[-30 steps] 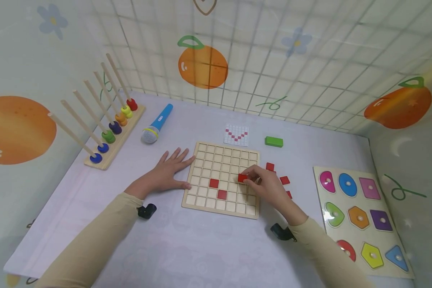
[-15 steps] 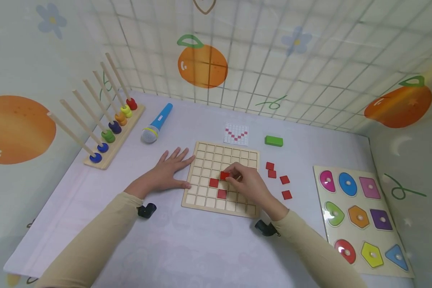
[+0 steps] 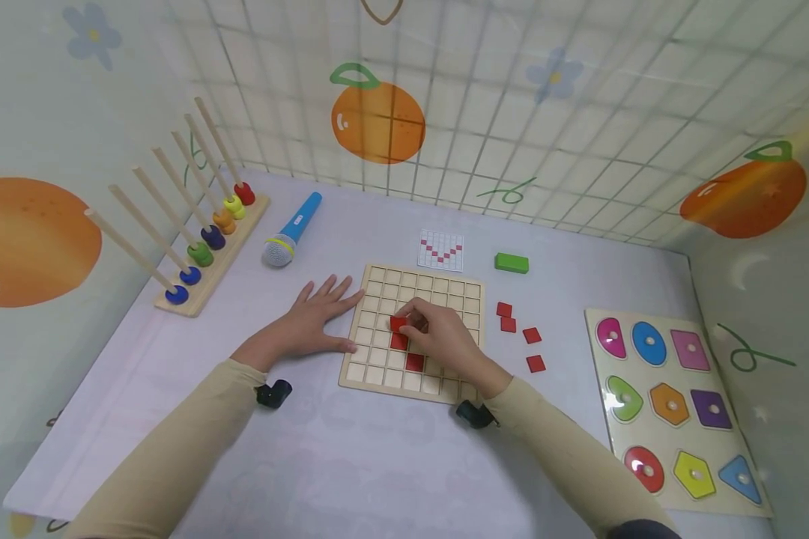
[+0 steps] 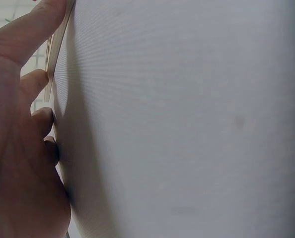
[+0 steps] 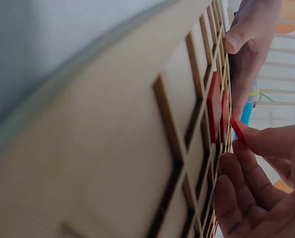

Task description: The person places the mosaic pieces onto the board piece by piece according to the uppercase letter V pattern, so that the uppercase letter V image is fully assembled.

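Note:
A wooden grid board (image 3: 414, 292) lies in the middle of the table. Two red square tiles (image 3: 414, 362) sit in its cells. My right hand (image 3: 438, 337) pinches a third red tile (image 3: 398, 323) low over a cell just behind the left placed tile (image 3: 399, 341); the right wrist view shows that held tile (image 5: 238, 130) at my fingertips beside the board (image 5: 137, 163). My left hand (image 3: 317, 318) lies flat on the table with straight fingers touching the board's left edge; the left wrist view shows its fingers (image 4: 23, 99) against that edge.
Several loose red tiles (image 3: 519, 333) lie right of the board. Behind it are a pattern card (image 3: 441, 250) and a green block (image 3: 511, 263). A toy microphone (image 3: 293, 230) and peg rack with rings (image 3: 205, 239) stand left; a shape puzzle (image 3: 670, 408) lies right.
My right hand has carried the red tile leftward across the board, from its right side to a cell near the left placed tile. The left hand has stayed put.

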Demonstrator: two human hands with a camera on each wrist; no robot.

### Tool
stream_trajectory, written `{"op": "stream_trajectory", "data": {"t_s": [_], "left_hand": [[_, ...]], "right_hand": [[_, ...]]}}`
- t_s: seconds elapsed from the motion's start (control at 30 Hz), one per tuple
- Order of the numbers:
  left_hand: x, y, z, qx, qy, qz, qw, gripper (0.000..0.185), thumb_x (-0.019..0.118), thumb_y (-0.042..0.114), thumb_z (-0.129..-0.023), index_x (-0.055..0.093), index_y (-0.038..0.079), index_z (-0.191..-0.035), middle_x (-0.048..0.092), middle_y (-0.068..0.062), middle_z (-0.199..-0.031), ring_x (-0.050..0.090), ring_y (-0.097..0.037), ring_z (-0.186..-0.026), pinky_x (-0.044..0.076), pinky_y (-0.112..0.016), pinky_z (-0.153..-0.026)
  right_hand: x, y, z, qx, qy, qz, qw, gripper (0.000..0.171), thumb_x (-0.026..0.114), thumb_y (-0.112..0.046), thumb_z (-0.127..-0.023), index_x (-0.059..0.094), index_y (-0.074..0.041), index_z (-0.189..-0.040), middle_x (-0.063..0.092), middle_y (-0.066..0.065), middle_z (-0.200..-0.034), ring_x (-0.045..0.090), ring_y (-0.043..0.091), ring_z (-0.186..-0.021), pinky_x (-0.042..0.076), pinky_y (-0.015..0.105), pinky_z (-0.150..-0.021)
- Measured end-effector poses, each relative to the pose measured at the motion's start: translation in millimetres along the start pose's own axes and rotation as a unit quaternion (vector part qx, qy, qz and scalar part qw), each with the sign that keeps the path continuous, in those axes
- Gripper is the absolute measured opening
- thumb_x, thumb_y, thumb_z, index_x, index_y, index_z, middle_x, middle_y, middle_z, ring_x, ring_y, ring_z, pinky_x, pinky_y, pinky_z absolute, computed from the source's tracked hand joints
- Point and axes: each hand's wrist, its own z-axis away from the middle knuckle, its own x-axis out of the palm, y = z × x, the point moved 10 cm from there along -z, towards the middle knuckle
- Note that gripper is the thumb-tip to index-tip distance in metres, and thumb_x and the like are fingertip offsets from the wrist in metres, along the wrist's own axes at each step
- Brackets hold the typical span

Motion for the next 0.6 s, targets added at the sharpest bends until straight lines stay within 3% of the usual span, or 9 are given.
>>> {"op": "stream_trajectory", "data": {"t_s": [0.6], "left_hand": [[1.6, -1.0, -0.5, 0.000, -0.001, 0.004, 1.0000, 0.101, 0.072, 0.065, -0.085, 0.021, 0.027, -0.164, 0.003, -0.004, -0.171, -0.010, -0.030, -0.156, -0.012, -0.054, -0.123]], "right_hand": [[13, -9, -16, 0.017, -0.009, 0.035, 0.999, 0.017, 0.078, -0.020, -0.092, 0.074, -0.020, -0.109, 0.070, -0.010, -0.093, 0.062, 0.007, -0.082, 0.055, 0.025, -0.078]]}}
